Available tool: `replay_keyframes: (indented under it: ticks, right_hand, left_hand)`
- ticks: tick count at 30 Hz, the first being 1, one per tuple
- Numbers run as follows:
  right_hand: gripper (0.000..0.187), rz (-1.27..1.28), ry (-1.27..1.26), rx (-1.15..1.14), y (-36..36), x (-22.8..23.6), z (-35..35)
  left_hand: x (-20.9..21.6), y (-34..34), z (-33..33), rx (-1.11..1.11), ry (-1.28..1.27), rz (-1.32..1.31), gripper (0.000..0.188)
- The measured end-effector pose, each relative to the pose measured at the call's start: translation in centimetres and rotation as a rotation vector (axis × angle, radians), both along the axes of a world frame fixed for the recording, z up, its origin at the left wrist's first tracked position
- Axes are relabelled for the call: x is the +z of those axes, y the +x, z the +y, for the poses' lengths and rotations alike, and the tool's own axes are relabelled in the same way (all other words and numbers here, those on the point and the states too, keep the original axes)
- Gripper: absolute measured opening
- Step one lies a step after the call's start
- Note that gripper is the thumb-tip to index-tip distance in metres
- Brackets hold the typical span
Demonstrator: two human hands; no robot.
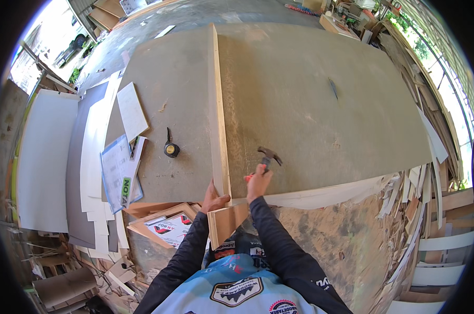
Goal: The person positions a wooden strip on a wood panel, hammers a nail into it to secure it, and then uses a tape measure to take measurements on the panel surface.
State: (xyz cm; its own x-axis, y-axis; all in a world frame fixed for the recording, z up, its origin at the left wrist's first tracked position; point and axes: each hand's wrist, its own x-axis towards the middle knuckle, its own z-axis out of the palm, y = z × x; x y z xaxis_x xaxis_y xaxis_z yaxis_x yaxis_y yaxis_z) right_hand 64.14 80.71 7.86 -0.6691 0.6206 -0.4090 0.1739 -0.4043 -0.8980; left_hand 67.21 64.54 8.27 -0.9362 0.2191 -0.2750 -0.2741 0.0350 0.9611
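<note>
My right hand (259,183) is closed around the handle of a claw hammer (269,155), its dark metal head held over the worktable (310,110). A long narrow wooden board (220,125) stands on edge across the table, running away from me. At its near end, a short wooden board (229,222) sits crosswise at the table's front edge, close to my body. My left hand (214,199) grips the long board's near end where the two pieces meet, thumb over the corner. Whether a nail is there cannot be made out.
Left of the long board lie a black tape measure (171,150), a white panel offcut (133,111) and papers in a clear sleeve (117,165). A thin pointed tool (333,88) rests on the right half. Wood strips (430,193) pile at the right; white sheets (46,157) lean at the left.
</note>
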Motion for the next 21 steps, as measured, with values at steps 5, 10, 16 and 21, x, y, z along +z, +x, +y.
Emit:
replay_keyframes:
  ticks: [5,10,16,21]
  right_hand:
    - [0.035,-0.044,0.189,0.546,-1.7,-0.1,-1.4]
    - [0.035,0.035,0.364,0.084,-2.2,-0.8,-2.7]
    - [0.030,-0.052,-0.028,0.542,-0.2,-1.6,1.2]
    - [0.029,-0.122,-0.122,-0.021,4.6,-1.8,0.0]
  left_hand:
    - [-1.9,-0.1,-1.6,0.003,0.095,0.075,0.090]
    - [-0.9,0.0,-0.6,0.011,0.081,0.032,0.089]
    - [1.1,-0.1,-0.6,-0.016,0.151,0.032,0.084]
    - [-0.8,-0.6,-0.1,-0.079,0.052,0.103,0.078]
